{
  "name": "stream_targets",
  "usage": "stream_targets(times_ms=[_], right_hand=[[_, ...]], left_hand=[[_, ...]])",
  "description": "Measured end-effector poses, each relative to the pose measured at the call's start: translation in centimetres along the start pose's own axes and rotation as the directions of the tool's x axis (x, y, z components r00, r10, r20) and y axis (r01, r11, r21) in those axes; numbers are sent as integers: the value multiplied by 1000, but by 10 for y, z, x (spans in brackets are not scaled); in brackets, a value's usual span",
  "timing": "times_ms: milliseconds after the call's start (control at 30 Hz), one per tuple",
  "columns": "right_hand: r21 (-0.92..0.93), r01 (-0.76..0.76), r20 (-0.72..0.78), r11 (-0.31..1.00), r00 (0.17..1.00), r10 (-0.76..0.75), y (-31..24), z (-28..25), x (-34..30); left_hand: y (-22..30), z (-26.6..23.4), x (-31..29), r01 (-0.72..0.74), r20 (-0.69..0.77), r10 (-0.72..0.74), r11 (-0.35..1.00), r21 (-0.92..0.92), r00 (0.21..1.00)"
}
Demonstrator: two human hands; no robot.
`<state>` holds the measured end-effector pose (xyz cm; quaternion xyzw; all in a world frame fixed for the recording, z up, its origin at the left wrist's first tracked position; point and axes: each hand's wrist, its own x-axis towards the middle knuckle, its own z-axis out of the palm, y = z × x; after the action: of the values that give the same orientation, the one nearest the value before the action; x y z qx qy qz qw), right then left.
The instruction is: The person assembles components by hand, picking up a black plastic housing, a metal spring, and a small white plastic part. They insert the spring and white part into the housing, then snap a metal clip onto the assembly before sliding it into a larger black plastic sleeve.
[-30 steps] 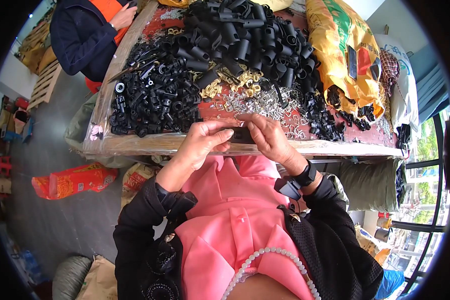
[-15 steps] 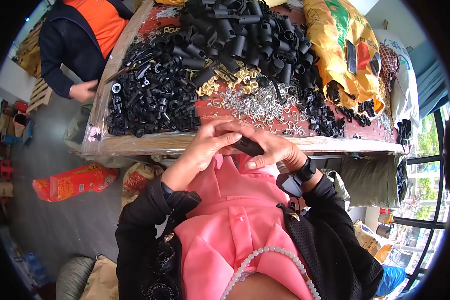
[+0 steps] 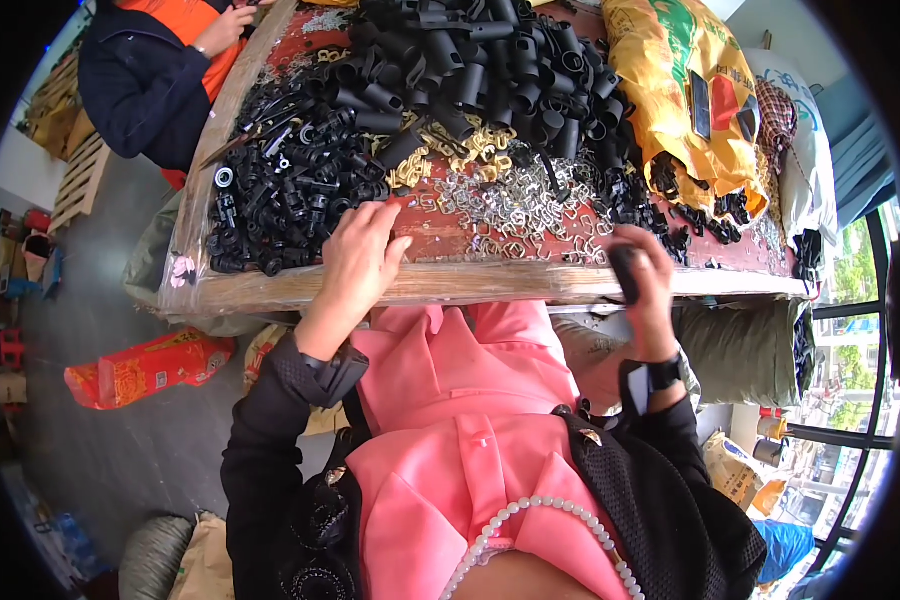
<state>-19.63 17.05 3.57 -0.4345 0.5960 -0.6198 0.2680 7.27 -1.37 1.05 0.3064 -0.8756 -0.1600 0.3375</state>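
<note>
My left hand (image 3: 358, 262) reaches over the table's front edge, fingers apart with the thumb spread, nothing visible in it. Its fingertips are beside a heap of small black plastic fittings (image 3: 290, 190). Over the front edge farther right, my right hand (image 3: 653, 290) is closed around a short black tube-like part (image 3: 624, 273), slightly blurred. Between the hands lie scattered silver metal clips (image 3: 515, 215) on the red tabletop. Behind them are gold-coloured metal clips (image 3: 482, 150) and a large pile of black plastic tubes (image 3: 465, 85).
The wooden table edge (image 3: 470, 283) runs across in front of me. A yellow woven sack (image 3: 670, 110) spills black parts on the right, with a phone (image 3: 700, 105) on it. A co-worker (image 3: 155, 90) stands at the left corner. A red bag (image 3: 150, 368) lies on the floor.
My hands, together on the black tube part before, have parted. The left moved left and forward to the fittings; the right swung right with the part. The co-worker's hand has risen.
</note>
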Motion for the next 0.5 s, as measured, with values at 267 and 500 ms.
stream_targets(times_ms=[267, 500], right_hand=[[-827, -411, -347, 384, 910, 227, 24, -150, -119], [-912, -140, -165, 385, 986, -32, 22, -110, -92]], left_hand=[[-7, 8, -8, -133, 270, 8, 883, 451, 963], [-9, -9, 7, 23, 164, -17, 999, -31, 986]])
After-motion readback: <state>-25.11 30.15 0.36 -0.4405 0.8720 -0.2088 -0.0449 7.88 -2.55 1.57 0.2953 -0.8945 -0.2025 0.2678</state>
